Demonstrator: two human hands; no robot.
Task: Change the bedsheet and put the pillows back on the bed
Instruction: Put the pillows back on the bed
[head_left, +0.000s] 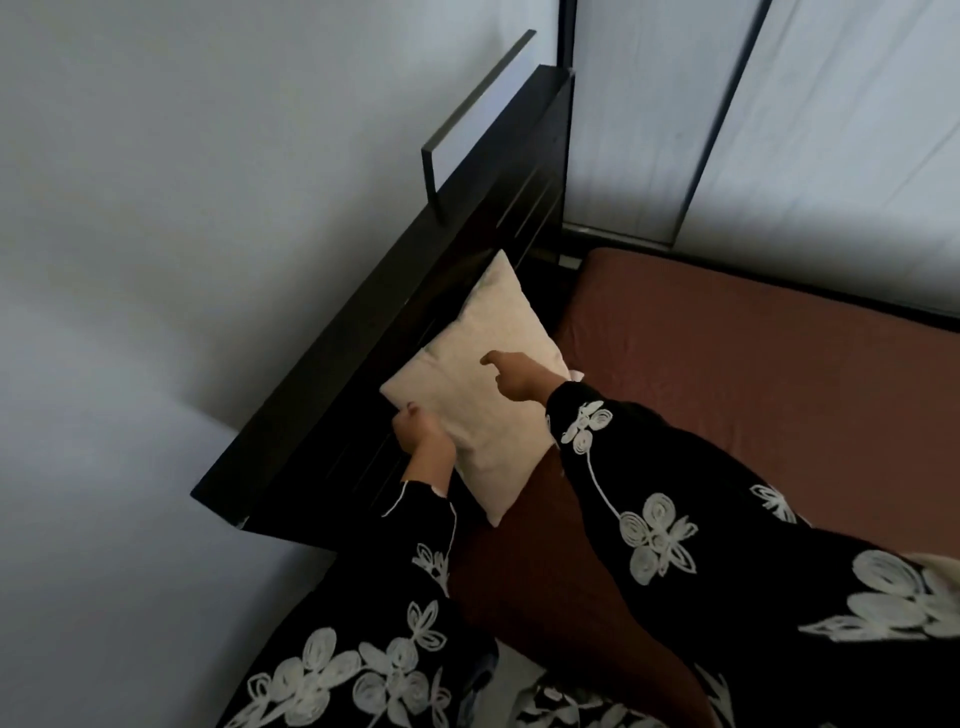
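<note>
1. Presently seating the pillow: propped aslant at the head edge of the bed, back against the dark headboard, lower corner down on the brown bedsheet.
2. Gripped at the corner nearest the headboard by the left hand, fingers curled round the pillow's edge.
3. Overhung at the upper part by the right hand: forefinger stretched straight, other fingers folded, nothing held; contact with the fabric impossible to tell.
4. Judged as the closing stage: bedsheet already lying smooth out to the far head corner, pillow return under way. Only one pillow in view.
5. For the next move, probably: let go of the corner, square the pillow up against the headboard, then fetch any remaining pillow. Avoid dragging the bedsheet loose along the head edge.
6. Bounded by a plain wall behind the headboard and pale panels beyond the far edge of the bed.
</note>
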